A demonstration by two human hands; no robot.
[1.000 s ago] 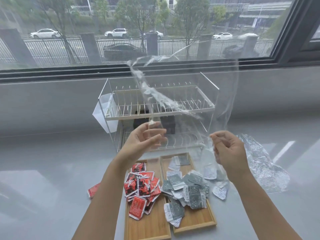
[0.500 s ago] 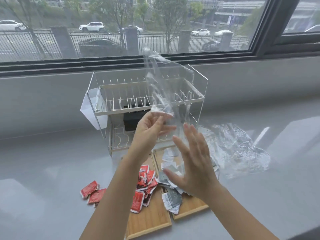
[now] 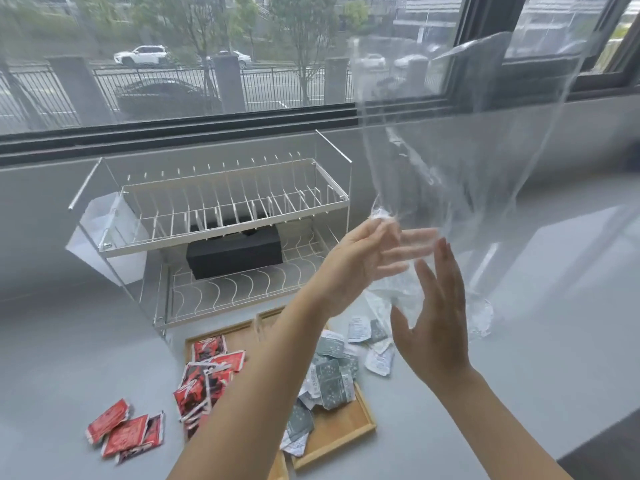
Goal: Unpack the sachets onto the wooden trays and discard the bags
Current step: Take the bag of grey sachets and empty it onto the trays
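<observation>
My left hand [image 3: 360, 258] is raised over the trays and pinches a crumpled corner of an empty clear plastic bag [image 3: 460, 161], which billows up to the right in front of the window. My right hand [image 3: 433, 320] is just below the bag, palm toward it, fingers straight, holding nothing. Two wooden trays lie side by side beneath my arms. The left tray [image 3: 239, 336] carries red sachets [image 3: 204, 379]; the right tray [image 3: 349, 422] carries grey and white sachets [image 3: 329, 375]. A few red sachets [image 3: 124, 433] lie on the table left of the trays, and some grey ones [image 3: 375, 351] lie right of them.
A white two-tier wire dish rack [image 3: 225, 209] stands behind the trays with a black box [image 3: 235, 256] on its lower shelf and a white bag [image 3: 104, 244] at its left end. Another crumpled clear bag [image 3: 481, 315] lies on the grey table, right of the trays.
My left hand has carried the clear bag to the right, and the bag has swung up and spread out. My right hand let go of the bag and stays with fingers straight beside it.
</observation>
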